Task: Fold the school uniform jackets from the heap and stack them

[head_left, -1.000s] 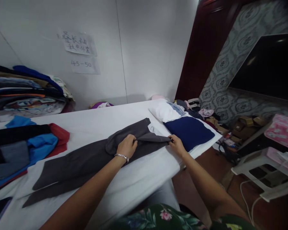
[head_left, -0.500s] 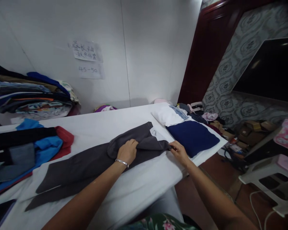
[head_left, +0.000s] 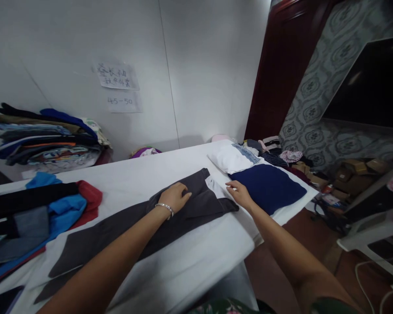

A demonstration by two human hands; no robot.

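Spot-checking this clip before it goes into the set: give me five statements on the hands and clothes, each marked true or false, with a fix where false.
1. The left hand is over the dark grey trousers. True.
2. The bracelet is worn on the right wrist. False: it is on the left one.
3. The right hand is pinching the trousers. False: its fingers are apart and hold no cloth.
4. The navy cloth lies in front of the white cloth, nearer the person. True.
5. The red cloth is at the right end of the picture. False: it is on the left, beside blue cloth.
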